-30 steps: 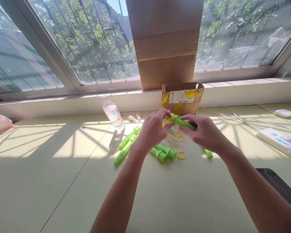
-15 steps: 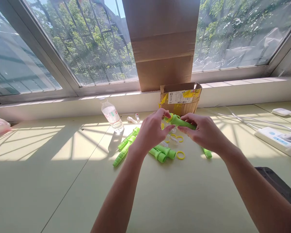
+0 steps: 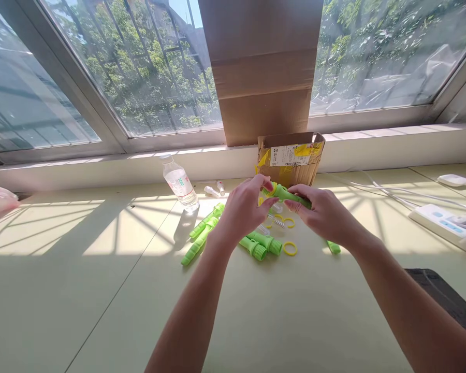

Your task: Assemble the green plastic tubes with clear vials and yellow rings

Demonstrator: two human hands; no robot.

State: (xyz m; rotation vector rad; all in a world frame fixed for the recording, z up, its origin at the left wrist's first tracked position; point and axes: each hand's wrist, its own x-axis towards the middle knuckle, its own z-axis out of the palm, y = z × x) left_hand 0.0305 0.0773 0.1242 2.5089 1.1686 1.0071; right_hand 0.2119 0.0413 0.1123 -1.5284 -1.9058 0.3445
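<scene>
Above the table, a green plastic tube [image 3: 283, 193] with a ribbed end is held between both hands. My right hand [image 3: 324, 210] is closed around its smooth, narrower part. At the ribbed end, my left hand [image 3: 246, 204] has thumb and index finger closed on it, where a bit of yellow shows, apparently a ring. Below lie several more green tubes [image 3: 270, 243], threaded ends toward me, partly behind my left wrist. Loose yellow rings [image 3: 290, 248] and small clear plastic pieces [image 3: 276, 221] lie under the hands. Another green tube [image 3: 334, 247] is mostly hidden behind my right hand.
A cardboard box [image 3: 291, 158] with yellow tape stands against the sill. Left of it are a water bottle [image 3: 180, 184] and small white pieces [image 3: 213, 191]. At right lie a power strip [image 3: 445, 220] with cables and a dark flat object [image 3: 442, 298].
Both hands keep their grip on the green tube, with my right fingers shifted very slightly. The whole view has drifted a little; nothing else has visibly moved.
</scene>
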